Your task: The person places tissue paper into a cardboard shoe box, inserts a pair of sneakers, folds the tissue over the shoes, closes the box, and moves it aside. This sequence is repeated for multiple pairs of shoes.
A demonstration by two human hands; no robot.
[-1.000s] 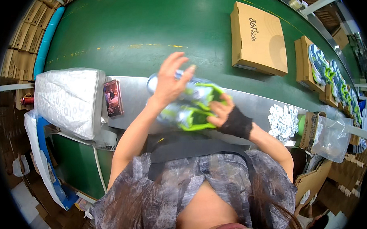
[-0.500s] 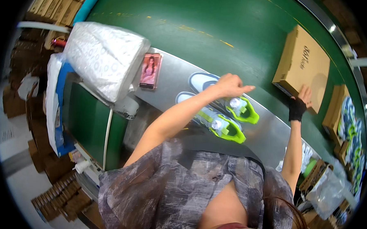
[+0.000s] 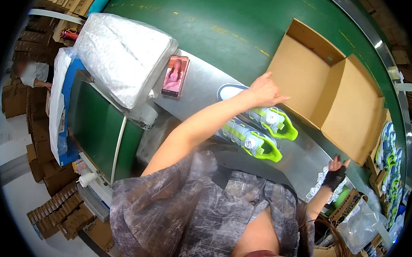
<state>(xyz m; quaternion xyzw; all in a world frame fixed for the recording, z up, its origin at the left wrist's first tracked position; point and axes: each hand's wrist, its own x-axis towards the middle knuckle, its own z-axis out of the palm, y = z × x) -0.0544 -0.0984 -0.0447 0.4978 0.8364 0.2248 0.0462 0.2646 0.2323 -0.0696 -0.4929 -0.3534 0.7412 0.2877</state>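
A pair of sneakers [image 3: 256, 130], grey-blue with bright green soles, is seen lying side by side on the steel bench [image 3: 203, 89], just in front of an open cardboard shoebox [image 3: 329, 90] whose lid is folded back toward the right. The left hand [image 3: 263, 90] is laid over the heel end of the farther shoe, its grip slack and the fingers spread rather than clenched, so the shoe is touched but not grasped. The right hand [image 3: 335, 175], in a dark fingerless glove, is held open over crumpled white tissue paper [image 3: 321, 184] at the bench's right end; nothing is held by it. The packing step appears to be in hand: paper is judged to be wanted next, then the pair lifted into the box. A phone [image 3: 175, 75] and a wrapped white bundle [image 3: 122, 56] lie to the left.
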